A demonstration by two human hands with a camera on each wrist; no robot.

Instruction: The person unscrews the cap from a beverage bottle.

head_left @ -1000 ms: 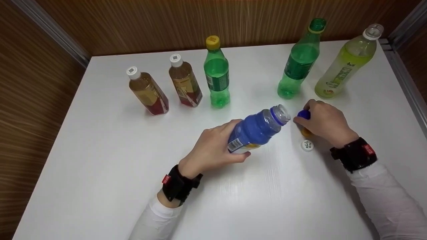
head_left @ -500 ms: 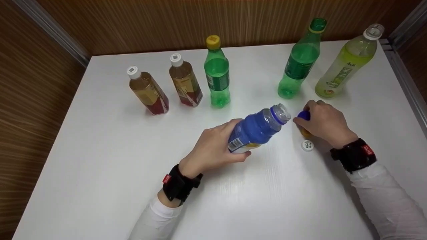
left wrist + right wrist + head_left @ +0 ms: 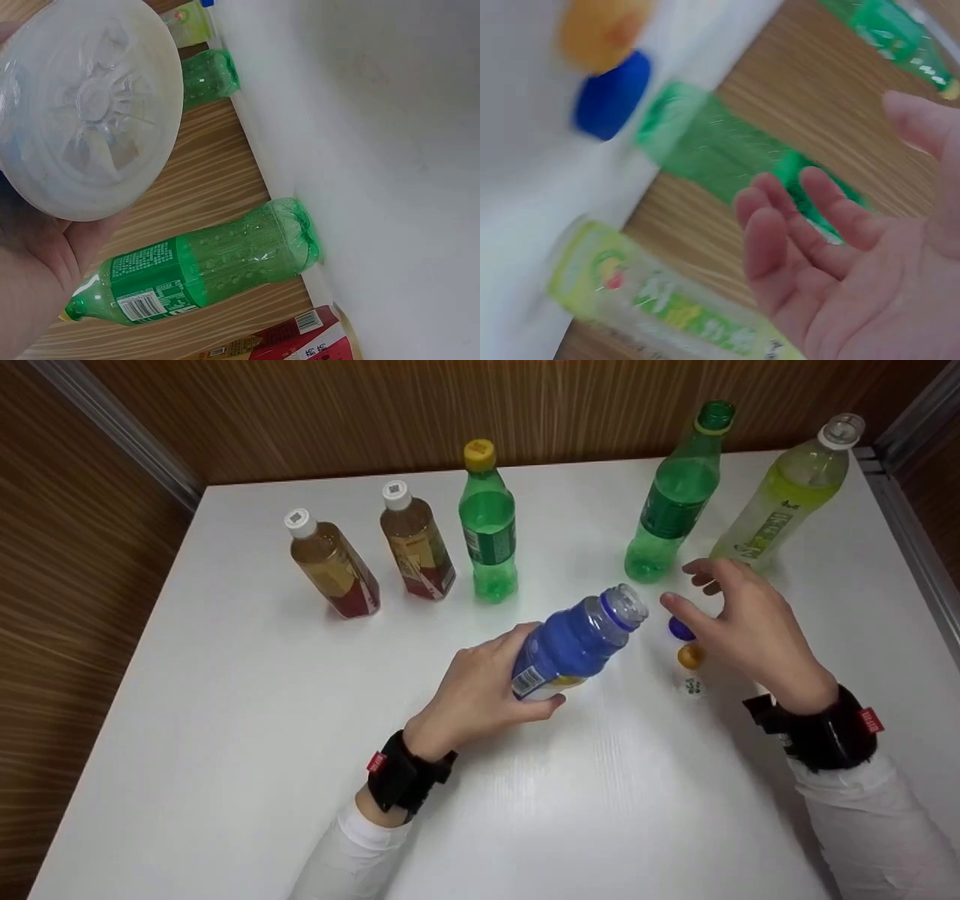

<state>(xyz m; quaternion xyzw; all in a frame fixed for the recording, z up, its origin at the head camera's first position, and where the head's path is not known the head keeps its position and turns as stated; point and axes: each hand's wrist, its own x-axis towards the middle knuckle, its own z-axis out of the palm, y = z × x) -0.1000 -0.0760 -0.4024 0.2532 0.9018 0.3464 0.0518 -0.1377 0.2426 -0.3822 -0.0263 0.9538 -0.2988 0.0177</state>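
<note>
Blue bottle [image 3: 574,645] tilted, uncapped, clasped at base by left hand [image 3: 480,690]; likely light, slick, squashy. Right hand [image 3: 742,622] spread, empty, above blue cap [image 3: 681,628] beside bottle's mouth.

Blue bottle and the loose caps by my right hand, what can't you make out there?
- Blue bottle: left hand hides part of its label in the head view.
- White cap: print too small, head view.
- Blue cap and orange cap: blurred in the right wrist view.
- Right hand: palm hidden, head view.

White long sleeves [image 3: 877,817], black wrist straps [image 3: 817,731] with small red tags, bare hands
</note>
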